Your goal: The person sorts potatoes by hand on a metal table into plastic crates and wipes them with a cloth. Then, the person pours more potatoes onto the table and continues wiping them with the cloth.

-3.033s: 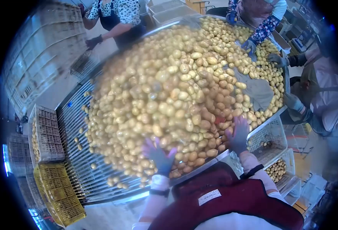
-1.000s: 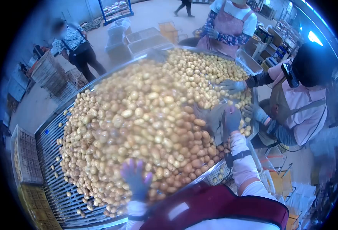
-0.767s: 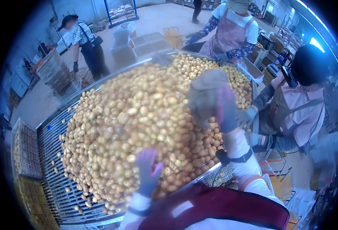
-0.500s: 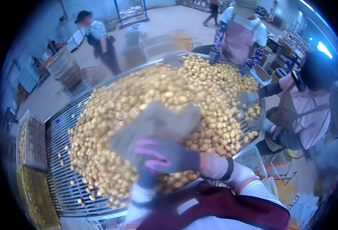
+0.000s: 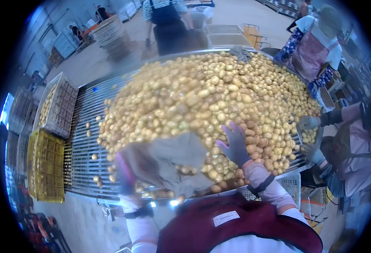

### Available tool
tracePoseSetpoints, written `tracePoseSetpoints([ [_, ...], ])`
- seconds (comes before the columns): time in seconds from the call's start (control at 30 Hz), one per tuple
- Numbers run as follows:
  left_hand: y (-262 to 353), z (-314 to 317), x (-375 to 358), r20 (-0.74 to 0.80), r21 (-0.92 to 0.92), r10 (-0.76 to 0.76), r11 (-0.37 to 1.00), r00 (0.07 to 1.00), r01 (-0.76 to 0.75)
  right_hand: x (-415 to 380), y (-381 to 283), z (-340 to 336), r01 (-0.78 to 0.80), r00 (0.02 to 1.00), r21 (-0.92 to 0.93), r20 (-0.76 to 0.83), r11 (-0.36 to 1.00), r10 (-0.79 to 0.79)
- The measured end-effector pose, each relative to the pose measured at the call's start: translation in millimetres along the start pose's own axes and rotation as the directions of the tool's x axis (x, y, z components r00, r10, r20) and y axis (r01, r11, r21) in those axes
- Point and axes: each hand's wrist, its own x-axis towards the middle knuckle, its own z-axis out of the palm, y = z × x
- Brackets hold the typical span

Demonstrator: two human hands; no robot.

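A large heap of small potatoes covers the slatted metal sorting table in front of me. My left hand, in a grey and purple glove and smeared by motion, holds a grey cloth by its left end. The cloth spreads over the near side of the heap and hides some potatoes. My right hand, gloved alike, reaches onto the potatoes right of the cloth. Its fingers are spread and nothing is in them.
A white crate and a yellow crate stand at the table's left end. A person's gloved hands work at the right end. Two people stand across the table. Another grey cloth lies at the far edge.
The grey cloth has come nearer to me and left. My right hand has moved away from my left, onto the potatoes with fingers spread. The view has shifted, and the person opposite now stands closer.
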Motion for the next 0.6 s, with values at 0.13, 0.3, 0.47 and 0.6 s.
tracePoseSetpoints([
  [0.13, 24, 0, -13, 0.205, -0.358, -0.302, 0.862, 0.931, 0.358, 8, -45, 10, 0.023, 0.994, 0.215, 0.096, 0.976, -0.044],
  [0.3, -68, -18, -19, 0.327, -0.066, -0.291, 0.942, 0.899, 0.329, 2, -70, 30, 0.078, 0.974, 0.177, 0.196, 0.981, -0.113],
  [0.47, 39, -30, 4, 0.106, 0.831, -0.439, 0.531, 0.892, 0.163, 14, -61, 31, -0.121, 0.921, 0.374, 0.388, 0.919, -0.037],
  [0.6, 112, 18, -18, -0.277, 0.585, -0.184, 0.747, 0.943, 0.317, 28, -68, 10, -0.318, 0.883, 0.399, 0.455, 0.86, 0.115],
])
